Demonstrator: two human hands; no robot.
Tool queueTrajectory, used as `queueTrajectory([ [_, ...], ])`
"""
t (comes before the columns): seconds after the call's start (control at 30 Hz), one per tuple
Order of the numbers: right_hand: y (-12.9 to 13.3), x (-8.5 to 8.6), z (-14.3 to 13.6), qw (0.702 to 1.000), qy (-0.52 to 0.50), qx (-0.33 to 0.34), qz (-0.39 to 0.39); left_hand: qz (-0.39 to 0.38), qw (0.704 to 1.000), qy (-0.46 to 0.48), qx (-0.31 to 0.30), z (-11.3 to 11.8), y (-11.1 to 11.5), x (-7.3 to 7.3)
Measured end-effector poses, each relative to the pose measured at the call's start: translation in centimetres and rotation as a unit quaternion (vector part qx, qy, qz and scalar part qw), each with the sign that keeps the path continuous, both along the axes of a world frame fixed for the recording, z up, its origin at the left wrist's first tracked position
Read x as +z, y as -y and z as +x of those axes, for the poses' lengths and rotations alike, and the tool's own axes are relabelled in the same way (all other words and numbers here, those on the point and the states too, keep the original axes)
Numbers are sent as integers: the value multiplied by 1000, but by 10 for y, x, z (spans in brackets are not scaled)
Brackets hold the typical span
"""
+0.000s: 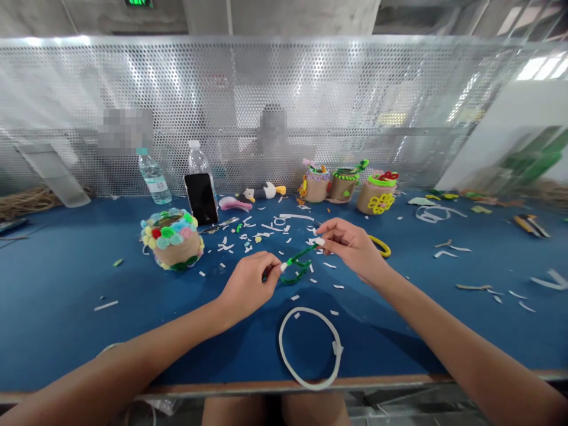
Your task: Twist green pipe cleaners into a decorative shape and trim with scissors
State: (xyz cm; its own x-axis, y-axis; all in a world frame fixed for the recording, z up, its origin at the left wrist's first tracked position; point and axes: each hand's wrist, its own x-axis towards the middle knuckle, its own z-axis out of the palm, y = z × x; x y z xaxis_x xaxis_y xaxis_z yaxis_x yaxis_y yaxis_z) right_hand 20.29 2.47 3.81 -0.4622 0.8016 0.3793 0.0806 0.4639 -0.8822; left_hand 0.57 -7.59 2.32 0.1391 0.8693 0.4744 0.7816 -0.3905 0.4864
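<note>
Between my two hands stretches a bent green pipe cleaner (303, 272), with a loop hanging below it. My left hand (254, 278) is closed, pinching its near end between thumb and forefinger. The far end is pinched in the fingertips of my right hand (348, 242). Several small white paper scraps (329, 265) lie on the blue table (248, 349) beneath. A white ring of tape or cord (284, 349) lies nearer to me by the table's front edge. A yellow ring (380, 246) is partly hidden behind my right hand.
A jar with colourful pom-poms (177, 248) stands left, near a black phone (202, 199) propped against a bottle (195, 155). Another water bottle (155, 180) is farther left. Decorated jars (376, 198) line the back by a perforated metal screen (284, 77). A utility knife (531, 226) lies right.
</note>
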Motion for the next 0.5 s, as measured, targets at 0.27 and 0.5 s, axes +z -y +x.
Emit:
queueTrajectory([
  [0.27, -5, -1, 0, 1000, -8, -12, -5, 7, 1000, 10, -2, 1, 0, 1],
  [0.5, 6, 0, -4, 999, -8, 16, -51, 11, 999, 30, 0, -1, -2, -3],
])
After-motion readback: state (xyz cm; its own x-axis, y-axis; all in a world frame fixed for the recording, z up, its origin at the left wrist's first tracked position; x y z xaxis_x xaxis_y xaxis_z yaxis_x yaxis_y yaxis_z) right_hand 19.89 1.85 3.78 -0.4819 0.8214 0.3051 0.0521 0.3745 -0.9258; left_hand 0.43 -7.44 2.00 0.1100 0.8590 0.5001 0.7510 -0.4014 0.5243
